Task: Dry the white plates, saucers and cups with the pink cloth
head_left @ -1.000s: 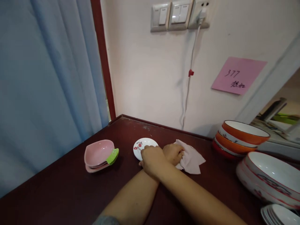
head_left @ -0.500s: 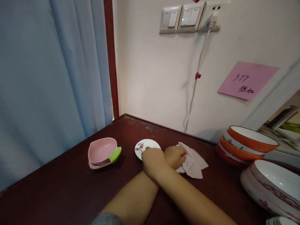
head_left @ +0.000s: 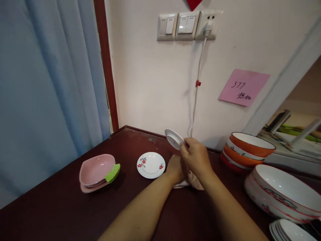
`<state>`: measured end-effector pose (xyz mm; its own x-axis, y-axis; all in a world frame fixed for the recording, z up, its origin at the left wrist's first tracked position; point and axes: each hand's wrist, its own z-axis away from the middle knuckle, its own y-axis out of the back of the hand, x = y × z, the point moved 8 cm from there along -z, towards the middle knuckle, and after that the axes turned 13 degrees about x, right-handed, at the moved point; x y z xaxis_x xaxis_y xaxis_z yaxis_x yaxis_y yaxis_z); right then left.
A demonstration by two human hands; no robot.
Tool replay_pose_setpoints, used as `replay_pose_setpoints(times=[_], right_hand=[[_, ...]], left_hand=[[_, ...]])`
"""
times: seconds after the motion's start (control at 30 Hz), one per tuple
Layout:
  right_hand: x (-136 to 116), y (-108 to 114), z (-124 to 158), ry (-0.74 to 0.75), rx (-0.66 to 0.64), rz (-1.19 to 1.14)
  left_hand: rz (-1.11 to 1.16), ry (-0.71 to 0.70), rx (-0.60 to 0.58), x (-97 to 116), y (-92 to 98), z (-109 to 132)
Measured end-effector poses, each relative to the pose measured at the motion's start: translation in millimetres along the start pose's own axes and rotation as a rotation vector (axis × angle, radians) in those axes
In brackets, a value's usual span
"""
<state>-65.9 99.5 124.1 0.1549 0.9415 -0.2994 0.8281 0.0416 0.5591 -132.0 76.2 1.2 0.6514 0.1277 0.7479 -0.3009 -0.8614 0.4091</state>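
Observation:
My right hand (head_left: 197, 155) is closed on the edge of a small white plate (head_left: 174, 139), held tilted above the table with its underside and foot ring showing. Below and left of it, my left hand (head_left: 175, 168) rests at a pale pink cloth (head_left: 195, 180). Its fingers curl down at the cloth and are mostly hidden behind my right hand. Left of both hands, a white plate with red flowers (head_left: 151, 165) lies flat on the dark red table. Farther left sit stacked pink dishes (head_left: 97, 169) with a green leaf-shaped handle.
Orange and white bowls (head_left: 247, 150) are stacked at the right. Larger white bowls (head_left: 281, 190) with red rims stand in front of them, and small white dishes (head_left: 291, 231) lie at the bottom right. A white cord (head_left: 195, 103) hangs down the wall behind. A blue curtain (head_left: 50, 83) borders the left side.
My right hand has moved up and right and now holds a small plate in the air. The flowered plate on the table is uncovered. My view has turned slightly right.

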Motion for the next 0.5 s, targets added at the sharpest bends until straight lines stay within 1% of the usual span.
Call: replay_pose_setpoints(times=[0.07, 0.1, 0.17, 0.2, 0.27, 0.33, 0.4, 0.43, 0.47, 0.5], right_hand=[[31.3, 7.0, 1.6, -0.045, 0.086, 0.011], [43.0, 8.4, 4.8, -0.057, 0.117, 0.026], [57.1, 7.3, 14.0, -0.058, 0.151, 0.061], [59.2, 4.3, 19.4, -0.043, 0.148, 0.072], [54.3, -5.9, 29.8, 0.039, 0.103, 0.080], [44.0, -18.4, 38.8, 0.154, 0.028, 0.059], [37.3, -27.6, 44.0, 0.241, -0.044, -0.013], [37.7, -29.9, 44.5, 0.251, -0.073, -0.084], [41.4, -30.2, 43.2, 0.230, -0.090, -0.178], [49.3, -28.4, 40.3, 0.178, -0.083, -0.280]], left_hand=[[0.146, 0.056, 0.048, -5.3, 5.4, -2.6], [0.229, 0.104, 0.086, -9.1, 8.8, -4.3], [0.396, 0.210, 0.138, -15.1, 12.1, -7.4], [0.465, 0.251, 0.142, -15.6, 11.9, -8.8], [0.669, 0.344, 0.114, -12.8, 8.5, -10.7], [0.983, 0.481, 0.087, -8.3, 4.2, -10.8], [1.264, 0.626, 0.101, -5.6, 1.7, -9.9], [1.343, 0.684, 0.123, -6.0, 1.4, -9.4], [1.362, 0.721, 0.153, -7.9, 2.0, -9.1], [1.352, 0.751, 0.199, -11.6, 3.2, -8.7]])
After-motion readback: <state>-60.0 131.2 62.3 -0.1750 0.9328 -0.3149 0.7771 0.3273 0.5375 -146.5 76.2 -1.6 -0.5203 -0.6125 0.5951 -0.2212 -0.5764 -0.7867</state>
